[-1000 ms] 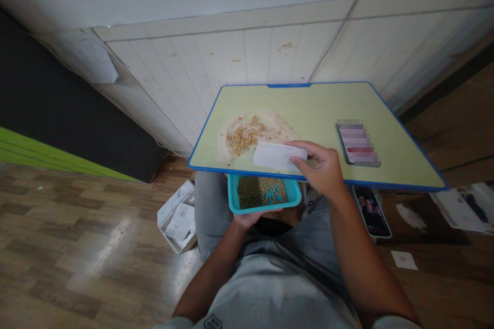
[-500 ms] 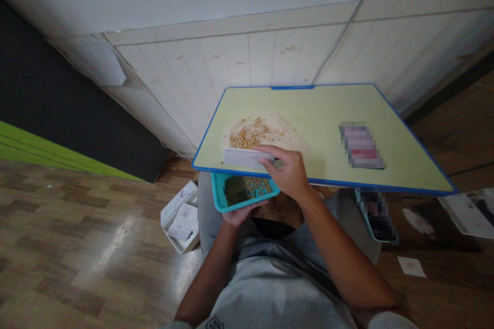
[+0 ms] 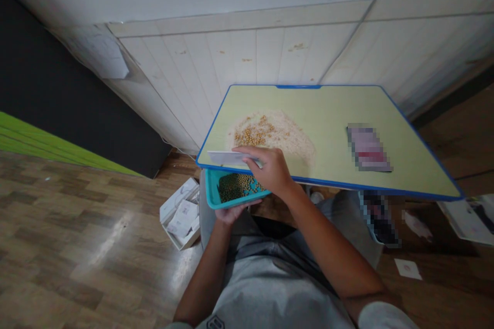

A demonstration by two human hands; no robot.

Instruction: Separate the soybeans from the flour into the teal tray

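My left hand [image 3: 230,214] holds a teal plastic tray [image 3: 211,190] from below, against the near edge of a small yellow-green table [image 3: 328,108] with a blue rim. Inside the tray lie many round yellowish beans [image 3: 231,187], partly in shadow. My right hand [image 3: 273,172] is closed on a flat white card [image 3: 224,158], held on edge near the table's front left rim. Just beyond the card, yellow beans [image 3: 250,138] are spread over a thin pile of pale, fine grain [image 3: 297,136]. My right hand covers the tray's right end.
A pixelated flat packet [image 3: 368,148] lies on the table's right side. White panelled wall [image 3: 266,54] stands behind the table. An open white box [image 3: 181,216] is on the floor at left. Under the table's right side is a blurred dark-filled container [image 3: 380,221].
My right hand and the card have moved left along the table's front edge. The tray, in my left hand, has shifted slightly left.
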